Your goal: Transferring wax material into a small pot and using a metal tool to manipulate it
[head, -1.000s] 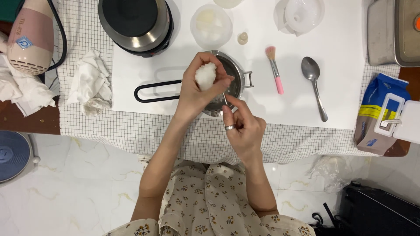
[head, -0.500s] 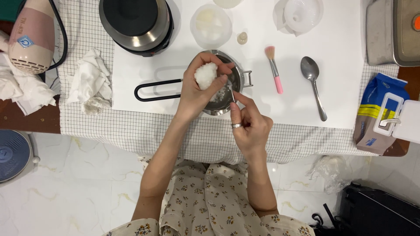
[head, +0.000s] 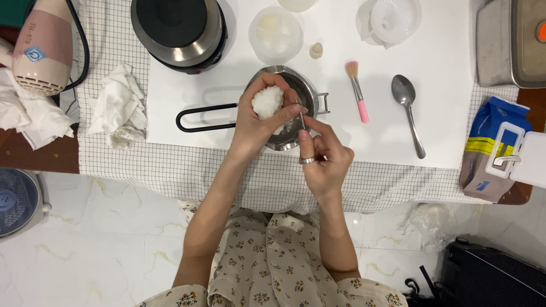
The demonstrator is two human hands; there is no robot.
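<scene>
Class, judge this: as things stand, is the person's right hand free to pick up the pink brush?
Probably not yet: the right hand already pinches a thin metal tool over the small pan. The pink brush lies unobstructed just beyond the pan.

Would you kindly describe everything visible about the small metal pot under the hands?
The small metal pot looks like shiny steel, round, with a long black loop handle pointing left and a small wire side handle at right. It stands upright on the white sheet. White crumbs lie inside. The left hand, holding a white lump, covers much of it; the right hand holds a thin metal tool over it.
</scene>
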